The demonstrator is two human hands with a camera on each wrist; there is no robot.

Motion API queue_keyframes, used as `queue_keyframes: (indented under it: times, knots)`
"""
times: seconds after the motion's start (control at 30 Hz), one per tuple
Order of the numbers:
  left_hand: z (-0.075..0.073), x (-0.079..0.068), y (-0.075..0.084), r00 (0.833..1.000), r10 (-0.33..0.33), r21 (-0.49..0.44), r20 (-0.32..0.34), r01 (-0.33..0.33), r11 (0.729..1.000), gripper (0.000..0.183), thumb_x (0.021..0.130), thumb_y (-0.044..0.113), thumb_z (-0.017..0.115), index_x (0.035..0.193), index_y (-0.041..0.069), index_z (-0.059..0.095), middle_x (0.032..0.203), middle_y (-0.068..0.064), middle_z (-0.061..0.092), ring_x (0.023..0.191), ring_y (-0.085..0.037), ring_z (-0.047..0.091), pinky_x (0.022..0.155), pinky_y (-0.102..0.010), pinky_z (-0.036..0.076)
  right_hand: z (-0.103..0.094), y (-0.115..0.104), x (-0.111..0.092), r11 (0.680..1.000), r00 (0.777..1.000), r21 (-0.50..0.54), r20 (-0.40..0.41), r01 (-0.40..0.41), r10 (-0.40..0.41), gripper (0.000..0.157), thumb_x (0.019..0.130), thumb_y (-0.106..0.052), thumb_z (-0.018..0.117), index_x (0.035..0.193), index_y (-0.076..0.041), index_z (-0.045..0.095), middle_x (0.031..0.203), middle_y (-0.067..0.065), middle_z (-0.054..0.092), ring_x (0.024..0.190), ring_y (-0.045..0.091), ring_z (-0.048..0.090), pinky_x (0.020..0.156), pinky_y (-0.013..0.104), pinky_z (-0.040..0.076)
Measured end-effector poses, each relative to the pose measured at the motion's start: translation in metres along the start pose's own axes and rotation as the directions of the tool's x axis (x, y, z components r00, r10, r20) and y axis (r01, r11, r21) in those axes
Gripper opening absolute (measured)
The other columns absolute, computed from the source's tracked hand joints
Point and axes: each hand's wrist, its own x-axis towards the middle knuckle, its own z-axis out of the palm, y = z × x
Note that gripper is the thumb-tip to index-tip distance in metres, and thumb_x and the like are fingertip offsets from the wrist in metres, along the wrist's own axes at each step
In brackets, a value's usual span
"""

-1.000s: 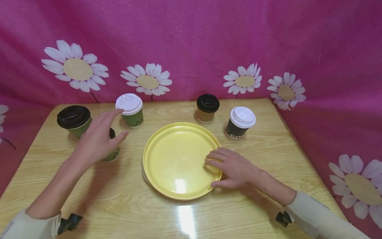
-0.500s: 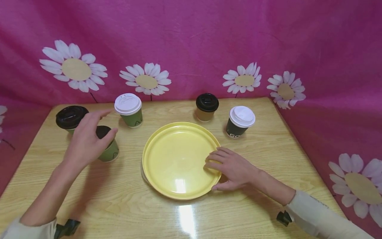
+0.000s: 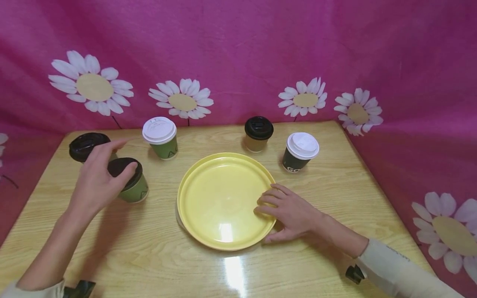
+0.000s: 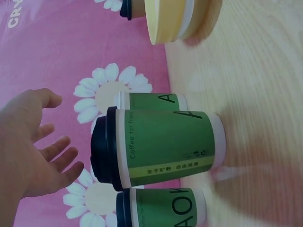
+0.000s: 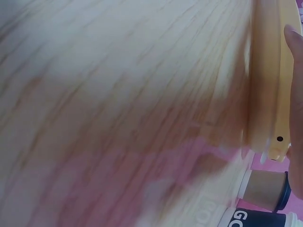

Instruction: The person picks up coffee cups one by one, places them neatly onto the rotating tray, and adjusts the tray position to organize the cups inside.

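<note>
In the head view my left hand [image 3: 95,178] hovers over the nearer green paper coffee cup [image 3: 136,190], thumb and fingers spread, holding nothing. The left wrist view puts the fingertips just above the black lid [image 4: 102,149] of this upright cup. Behind it stands another green coffee cup with a black lid [image 3: 85,145], partly hidden by the hand. My right hand [image 3: 294,215] rests on the right rim of a round yellow tray [image 3: 220,198], fingertips over the inside and thumb at the edge. In the right wrist view the thumb [image 5: 294,40] lies along the tray's top edge.
A green cup with a white lid [image 3: 164,138] stands at the back left. Beyond the tray are a brown cup with a black lid [image 3: 258,134] and a dark cup with a white lid [image 3: 299,152]. A pink flowered cloth [image 3: 238,62] hangs around the wooden table [image 3: 179,265].
My left hand has moved left and slightly down, from beside the white-lidded green cup to over the nearer black-lidded one. The right hand and the tray have stayed put.
</note>
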Motion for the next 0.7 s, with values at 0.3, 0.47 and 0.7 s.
queue_keyframes:
  times: [0.3, 0.47, 0.7]
  knots:
    - [-0.002, -0.011, -0.012, 0.996, -0.077, -0.016, -0.033, 0.077, 0.997, 0.054, 0.080, 0.016, 0.068, 0.128, 0.002, 0.048, 0.122, -0.019, 0.049, 0.113, -0.035, 0.040, 0.094, -0.053, 0.032, 0.002, 0.001, 0.000, 1.000, 1.000, -0.003, 0.003, 0.002, -0.002, 0.069, 0.073, -0.074, 0.048, 0.114, -0.020, 0.060, 0.113, 0.002, 0.055, 0.113, 0.023, 0.044, 0.106, 0.048, 0.018]
    - [-0.005, -0.017, -0.018, 0.992, -0.096, -0.023, -0.078, 0.094, 0.995, 0.053, 0.078, 0.014, 0.069, 0.126, 0.002, 0.049, 0.120, -0.017, 0.050, 0.109, -0.032, 0.043, 0.091, -0.037, 0.034, 0.001, 0.000, 0.001, 1.000, 1.000, 0.000, -0.003, 0.006, -0.006, 0.068, 0.073, -0.073, 0.049, 0.113, -0.020, 0.060, 0.112, 0.002, 0.055, 0.112, 0.022, 0.044, 0.105, 0.048, 0.019]
    - [-0.008, -0.026, -0.027, 0.978, -0.168, -0.056, -0.124, 0.162, 0.985, 0.057, 0.078, 0.012, 0.070, 0.129, 0.002, 0.047, 0.119, -0.014, 0.051, 0.103, -0.028, 0.045, 0.080, -0.012, 0.029, 0.003, 0.001, 0.000, 1.000, 1.000, -0.008, 0.006, 0.007, -0.007, 0.068, 0.073, -0.074, 0.047, 0.113, -0.020, 0.060, 0.113, 0.002, 0.054, 0.112, 0.022, 0.044, 0.106, 0.047, 0.019]
